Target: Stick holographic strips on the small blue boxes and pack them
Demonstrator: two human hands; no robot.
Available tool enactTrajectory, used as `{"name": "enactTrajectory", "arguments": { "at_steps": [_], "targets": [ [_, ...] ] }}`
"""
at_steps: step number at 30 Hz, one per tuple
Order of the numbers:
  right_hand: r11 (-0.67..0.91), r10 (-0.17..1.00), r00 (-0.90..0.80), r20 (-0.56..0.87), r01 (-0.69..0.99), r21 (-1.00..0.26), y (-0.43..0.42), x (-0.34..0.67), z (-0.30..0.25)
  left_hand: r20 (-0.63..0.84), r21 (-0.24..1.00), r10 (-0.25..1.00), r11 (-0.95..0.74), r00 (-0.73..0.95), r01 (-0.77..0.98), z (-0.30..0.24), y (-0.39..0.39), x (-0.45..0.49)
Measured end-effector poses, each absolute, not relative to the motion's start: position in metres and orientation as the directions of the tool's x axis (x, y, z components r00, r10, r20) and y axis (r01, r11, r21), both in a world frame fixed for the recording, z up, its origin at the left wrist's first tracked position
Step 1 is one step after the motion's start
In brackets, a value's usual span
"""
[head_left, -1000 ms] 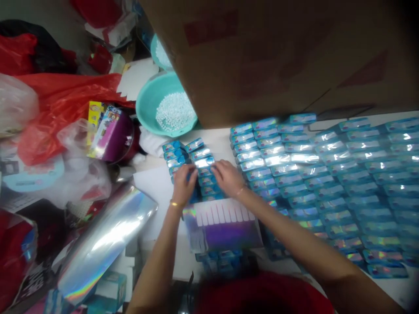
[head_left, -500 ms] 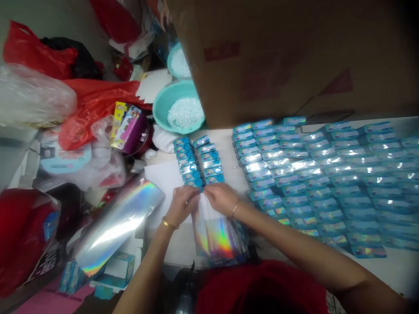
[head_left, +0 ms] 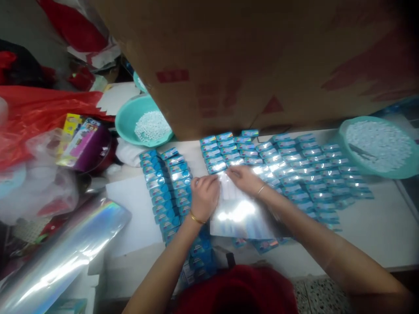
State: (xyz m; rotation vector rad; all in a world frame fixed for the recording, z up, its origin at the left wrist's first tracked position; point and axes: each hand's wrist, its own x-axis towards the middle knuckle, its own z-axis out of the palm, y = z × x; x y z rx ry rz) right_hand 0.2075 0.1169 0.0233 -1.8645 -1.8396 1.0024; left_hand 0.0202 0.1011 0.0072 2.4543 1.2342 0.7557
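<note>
My left hand (head_left: 204,196) and my right hand (head_left: 244,179) pinch the far edge of a shiny holographic sticker sheet (head_left: 240,216) lying on the white table (head_left: 369,222). The sheet covers part of the rows of small blue boxes (head_left: 294,165) laid out to the right. Two more columns of small blue boxes (head_left: 163,183) run down the table just left of my left hand. Each wrist wears a thin gold bangle.
A big cardboard box (head_left: 248,61) overhangs the table's far side. Teal basins of white beads stand at the back left (head_left: 144,122) and far right (head_left: 379,146). A holographic film roll (head_left: 62,257), red plastic bags (head_left: 36,113) and a colourful toy package (head_left: 80,139) crowd the left.
Both hands moved right with the sheet, from the two left columns of boxes onto the big block of boxes. The view swung right, bringing the right basin into sight.
</note>
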Motion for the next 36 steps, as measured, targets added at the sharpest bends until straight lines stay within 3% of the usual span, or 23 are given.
{"name": "enactTrajectory", "arguments": {
  "at_steps": [5,13,17,21,23,25,28,30,32,36],
  "targets": [
    [-0.044,0.971,-0.135,-0.196,0.708,-0.704,0.117,0.232,0.012,0.301,0.478,0.858,-0.514,0.417,0.712,-0.006,0.113,0.047],
    [-0.094,0.973,-0.084,-0.216,0.708,-0.7,0.122,0.242,-0.001,0.279,0.413,0.768,-0.637,0.576,0.65,-0.025,0.134,0.057],
    [-0.069,0.977,-0.06,-0.203,0.817,-0.573,0.126,0.253,-0.01,0.288,0.502,0.783,-0.614,0.551,0.609,-0.025,0.127,0.063],
    [0.002,0.991,-0.055,-0.123,0.921,-0.389,0.124,0.261,-0.02,0.231,0.719,0.875,-0.448,0.426,0.531,-0.014,0.111,0.057],
    [0.031,0.999,-0.039,-0.009,0.892,-0.452,0.12,0.255,-0.024,0.135,0.85,0.96,-0.24,0.246,0.469,-0.009,0.106,0.048],
    [0.039,0.997,0.018,0.081,0.76,-0.648,0.115,0.237,-0.026,-0.015,0.945,0.999,0.002,0.037,0.326,-0.007,0.106,0.036],
    [-0.03,0.997,0.082,0.004,0.402,-0.915,0.107,0.198,-0.026,-0.223,0.971,0.964,0.234,-0.148,0.057,-0.009,0.114,0.016],
    [-0.14,0.99,0.048,-0.133,0.22,-0.965,0.105,0.169,-0.025,-0.298,0.954,0.933,0.295,-0.203,-0.044,-0.011,0.119,0.002],
    [-0.229,0.973,0.012,-0.23,0.139,-0.963,0.107,0.144,-0.026,-0.338,0.941,0.91,0.33,-0.242,-0.071,-0.014,0.122,-0.01],
    [-0.224,0.974,0.011,-0.225,0.145,-0.964,0.122,0.113,-0.036,-0.374,0.922,0.87,0.387,-0.321,-0.025,-0.025,0.127,-0.033]
  ]
}}
